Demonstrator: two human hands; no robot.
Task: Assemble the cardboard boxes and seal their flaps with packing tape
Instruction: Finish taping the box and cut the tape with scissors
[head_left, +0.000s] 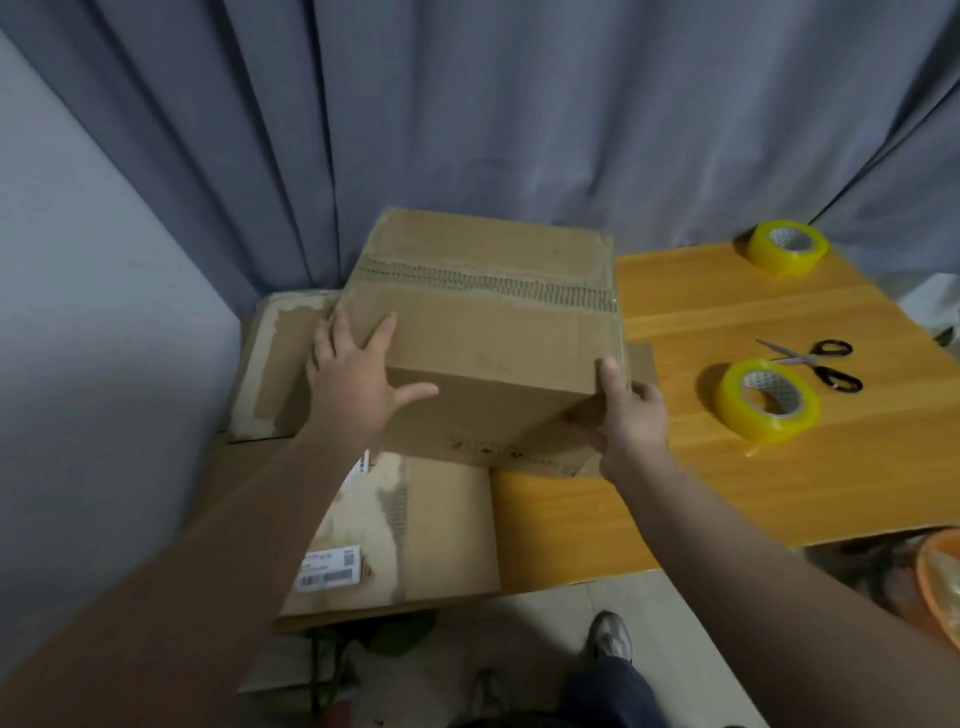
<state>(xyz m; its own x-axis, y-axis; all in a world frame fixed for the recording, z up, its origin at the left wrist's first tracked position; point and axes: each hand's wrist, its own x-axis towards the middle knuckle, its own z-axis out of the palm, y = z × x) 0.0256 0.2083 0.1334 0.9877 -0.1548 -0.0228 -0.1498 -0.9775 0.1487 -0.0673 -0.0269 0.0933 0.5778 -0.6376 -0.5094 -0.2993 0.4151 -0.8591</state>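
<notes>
The orange wooden surface (727, 493) carries a closed cardboard box (483, 332) at its left end, partly on flattened cartons (447, 530). Of the hands, the left hand (353, 384) presses spread and flat on the box's near left corner, while the right hand (631, 421) grips its near right corner. To the right lie the near tape roll (737, 410), the far tape roll (779, 262) and scissors (808, 357).
</notes>
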